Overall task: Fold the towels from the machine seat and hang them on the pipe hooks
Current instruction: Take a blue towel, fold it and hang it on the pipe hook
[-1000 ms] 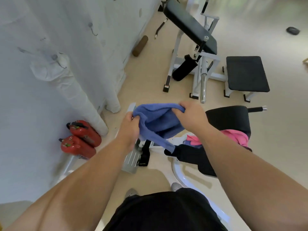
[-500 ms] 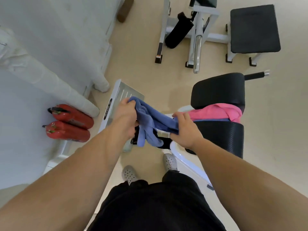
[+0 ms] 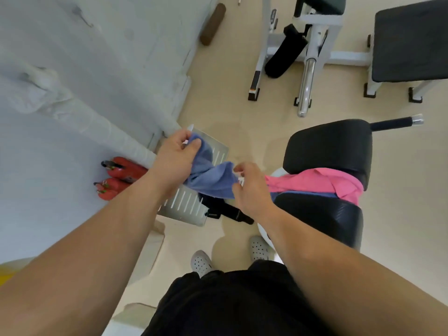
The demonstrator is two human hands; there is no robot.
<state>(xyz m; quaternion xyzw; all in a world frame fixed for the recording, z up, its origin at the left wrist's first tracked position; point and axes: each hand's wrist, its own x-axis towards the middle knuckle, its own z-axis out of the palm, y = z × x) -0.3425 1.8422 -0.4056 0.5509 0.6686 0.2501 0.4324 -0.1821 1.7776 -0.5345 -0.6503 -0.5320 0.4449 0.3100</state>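
I note the fold is in hand: the left grip (image 3: 174, 161) and right grip (image 3: 252, 187) are each clamped on the bunched blue towel (image 3: 211, 180), held mid-air beside the seat (image 3: 320, 214). Next, I judge, it needs spreading flat by its corners.

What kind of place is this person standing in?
Most likely a gym: a padded black machine seat carrying a pink towel, a white-framed machine with a chrome bar, and a flat black bench. The left hand and right hand hold a blue towel.
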